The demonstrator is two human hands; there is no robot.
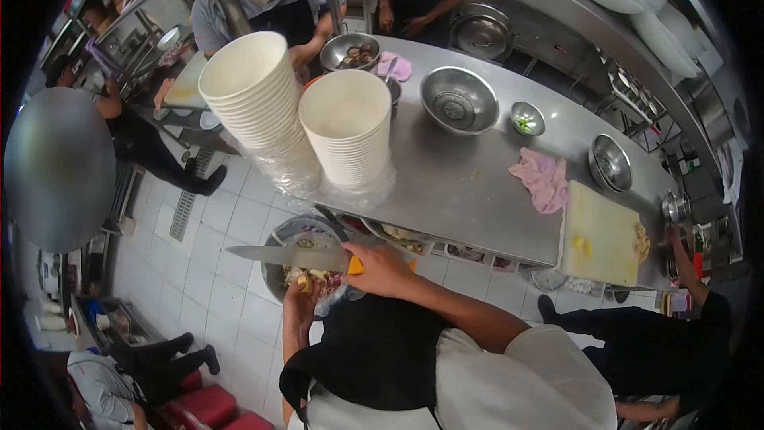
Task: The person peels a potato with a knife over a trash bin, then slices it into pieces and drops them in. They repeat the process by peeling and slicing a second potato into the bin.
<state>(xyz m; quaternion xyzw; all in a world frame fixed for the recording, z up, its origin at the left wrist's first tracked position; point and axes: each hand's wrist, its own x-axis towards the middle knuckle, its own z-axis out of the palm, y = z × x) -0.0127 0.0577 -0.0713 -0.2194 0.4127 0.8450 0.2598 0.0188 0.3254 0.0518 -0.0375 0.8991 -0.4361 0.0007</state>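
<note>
My right hand (380,272) is closed around the orange-yellow handle of a large kitchen knife (290,256), its blade pointing left. Below the blade, my left hand (299,304) grips a small pale-yellow piece of food (304,281), whose kind I cannot make out. Both hands are above a bin (273,275) lined with clear plastic and holding mixed food scraps. The knife hides part of the bin's contents.
Stacks of white paper tubs (346,123) stand on the steel counter (469,191). Farther along are a steel bowl (459,99), a pink cloth (541,179) and a cutting board (601,231) with yellow pieces. Several co-workers stand around, one close at right (645,350).
</note>
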